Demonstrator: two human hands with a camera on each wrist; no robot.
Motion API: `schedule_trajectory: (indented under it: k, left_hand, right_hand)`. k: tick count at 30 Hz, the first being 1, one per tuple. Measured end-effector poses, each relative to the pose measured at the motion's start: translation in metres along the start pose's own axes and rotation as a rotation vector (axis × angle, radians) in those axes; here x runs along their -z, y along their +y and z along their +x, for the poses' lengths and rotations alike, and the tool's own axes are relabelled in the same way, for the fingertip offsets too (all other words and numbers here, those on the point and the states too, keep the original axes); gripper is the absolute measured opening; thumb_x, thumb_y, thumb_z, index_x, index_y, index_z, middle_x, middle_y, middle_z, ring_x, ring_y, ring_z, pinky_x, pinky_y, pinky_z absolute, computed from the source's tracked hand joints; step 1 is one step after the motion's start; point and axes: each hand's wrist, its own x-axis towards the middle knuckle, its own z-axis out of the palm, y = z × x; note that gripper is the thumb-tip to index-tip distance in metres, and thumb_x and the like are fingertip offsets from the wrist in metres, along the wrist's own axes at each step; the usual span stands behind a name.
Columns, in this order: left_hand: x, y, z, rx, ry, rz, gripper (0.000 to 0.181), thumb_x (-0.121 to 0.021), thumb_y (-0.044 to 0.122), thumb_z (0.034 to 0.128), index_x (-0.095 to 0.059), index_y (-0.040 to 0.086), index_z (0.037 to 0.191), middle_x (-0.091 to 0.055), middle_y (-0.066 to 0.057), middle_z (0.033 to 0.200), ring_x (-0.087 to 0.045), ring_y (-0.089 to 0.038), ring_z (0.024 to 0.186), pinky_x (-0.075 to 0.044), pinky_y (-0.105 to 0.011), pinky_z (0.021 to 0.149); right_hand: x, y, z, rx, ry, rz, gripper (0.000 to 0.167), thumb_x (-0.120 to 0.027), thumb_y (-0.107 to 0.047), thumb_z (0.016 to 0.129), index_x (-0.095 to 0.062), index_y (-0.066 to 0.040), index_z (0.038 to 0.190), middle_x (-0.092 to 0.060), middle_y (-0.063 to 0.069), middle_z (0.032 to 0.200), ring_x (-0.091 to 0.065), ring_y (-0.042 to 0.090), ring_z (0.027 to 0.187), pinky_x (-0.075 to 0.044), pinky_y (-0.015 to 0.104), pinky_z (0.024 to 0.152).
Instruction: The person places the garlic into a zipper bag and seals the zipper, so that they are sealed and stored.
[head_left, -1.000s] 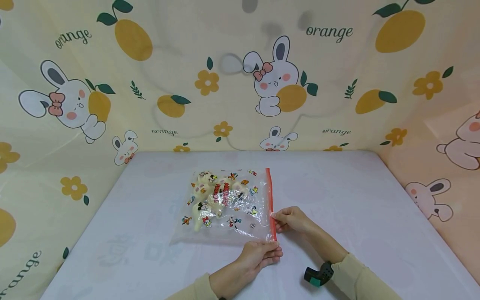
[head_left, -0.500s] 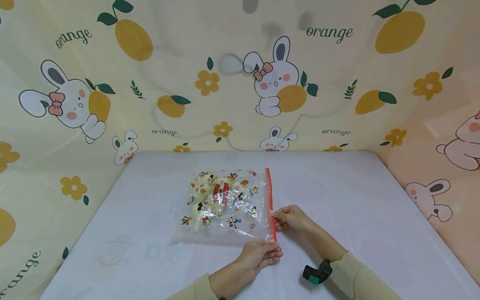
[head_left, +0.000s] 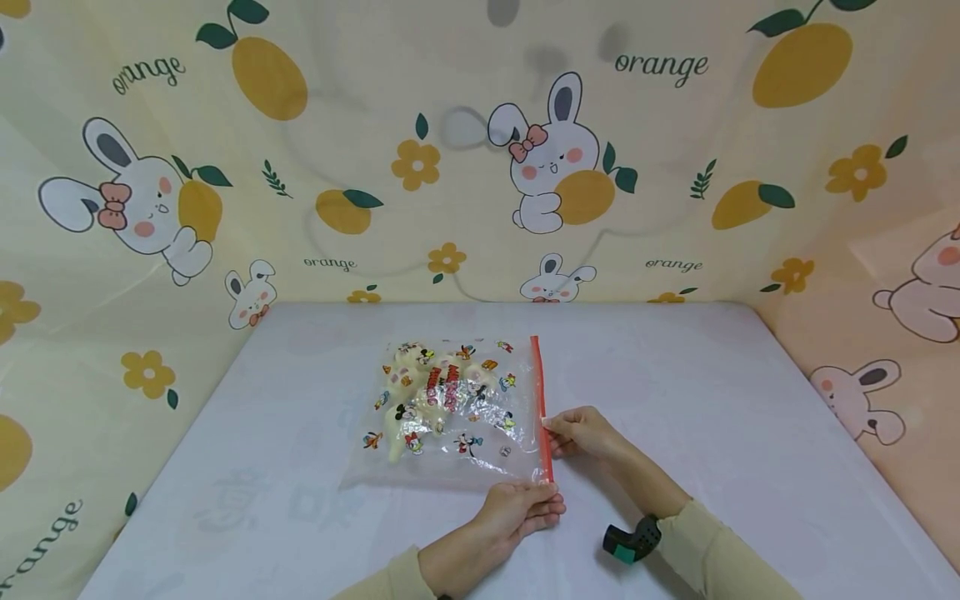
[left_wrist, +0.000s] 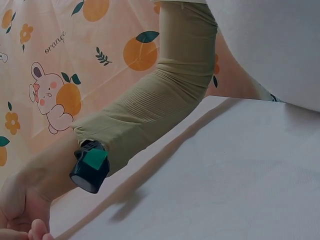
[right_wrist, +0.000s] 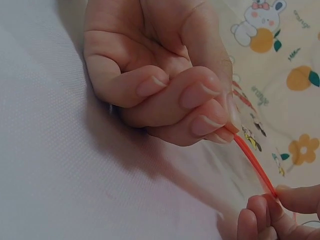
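Observation:
A clear zip bag (head_left: 517, 454) with cartoon prints lies on the table, its red zip strip (head_left: 539, 383) on the right side. Pale yellow, rounded things (head_left: 396, 437) show through the plastic; their kind is unclear. At the strip's near end, my left hand (head_left: 517, 517) pinches the bag's corner between thumb and fingers. Farther up, my right hand (head_left: 588, 433) pinches the same strip from the right. In the right wrist view, the strip (right_wrist: 254, 162) runs between the right hand (right_wrist: 155, 80) and the left hand (right_wrist: 280, 217). The left wrist view mostly catches the right forearm.
The white-covered table (head_left: 712, 400) stretches around the bag. A printed cloth (head_left: 450, 208) with rabbits and oranges hangs behind and on both sides. On the right wrist sits a black camera with a green patch (head_left: 625, 553).
My right hand has slid slightly up along the red strip, away from my left hand. The left hand and the bag stay nearly in place.

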Motion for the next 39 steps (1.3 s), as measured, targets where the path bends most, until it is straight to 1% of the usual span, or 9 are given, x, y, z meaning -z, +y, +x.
schedule_trajectory:
  k: [6,9,17,21,30,39]
  left_hand:
    - [0.000,0.001,0.000,0.000,-0.003,-0.006,0.025,-0.061,0.012,0.0933,-0.064,-0.007,0.109,-0.071,0.000,0.081,-0.068,-0.005,0.073,-0.061,-0.024,0.077]
    - [0.000,0.001,0.000,-0.001,-0.005,-0.008,0.025,-0.061,0.012,0.0933,-0.064,-0.007,0.109,-0.071,0.000,0.080,-0.068,-0.005,0.072,-0.061,-0.024,0.077]
    - [0.000,0.001,0.000,0.008,0.001,-0.004,0.026,-0.062,0.013,0.0932,-0.064,-0.007,0.109,-0.073,-0.002,0.083,-0.068,-0.006,0.073,-0.061,-0.025,0.079]
    - [0.000,0.001,0.001,0.008,0.000,-0.008,0.026,-0.062,0.012,0.0931,-0.064,-0.007,0.109,-0.072,-0.001,0.082,-0.068,-0.006,0.073,-0.061,-0.025,0.078]
    - [0.000,0.001,0.001,0.019,0.001,0.001,0.027,-0.062,0.015,0.0932,-0.064,-0.007,0.110,-0.073,-0.002,0.084,-0.068,-0.006,0.074,-0.061,-0.026,0.079]
    - [0.000,0.001,-0.001,-0.003,-0.014,-0.006,0.027,-0.062,0.014,0.0931,-0.064,-0.008,0.110,-0.072,-0.001,0.082,-0.068,-0.006,0.073,-0.061,-0.024,0.077]
  right_hand:
    - [0.000,-0.001,0.003,-0.019,0.017,-0.002,0.034,-0.057,-0.018,0.096,-0.065,0.013,0.106,-0.064,-0.007,0.065,-0.061,0.006,0.061,-0.056,0.019,0.062]
    - [-0.001,-0.001,0.004,-0.032,0.033,-0.007,0.032,-0.058,-0.019,0.096,-0.066,0.011,0.106,-0.064,-0.006,0.065,-0.060,0.007,0.061,-0.056,0.019,0.062]
    - [0.001,-0.001,0.006,-0.019,0.013,0.018,0.034,-0.057,-0.017,0.096,-0.065,0.013,0.107,-0.063,-0.008,0.064,-0.060,0.005,0.060,-0.055,0.018,0.061]
    - [0.001,-0.002,0.008,-0.012,0.020,0.036,0.034,-0.057,-0.016,0.096,-0.064,0.015,0.108,-0.063,-0.009,0.063,-0.061,0.005,0.060,-0.055,0.018,0.061]
    - [0.000,-0.005,0.008,-0.019,0.032,0.030,0.035,-0.057,-0.017,0.096,-0.063,0.015,0.108,-0.063,-0.008,0.063,-0.061,0.004,0.060,-0.056,0.018,0.061]
    - [0.002,-0.004,0.015,-0.042,0.061,0.048,0.034,-0.057,-0.017,0.096,-0.064,0.014,0.108,-0.064,-0.007,0.064,-0.061,0.005,0.060,-0.056,0.018,0.061]
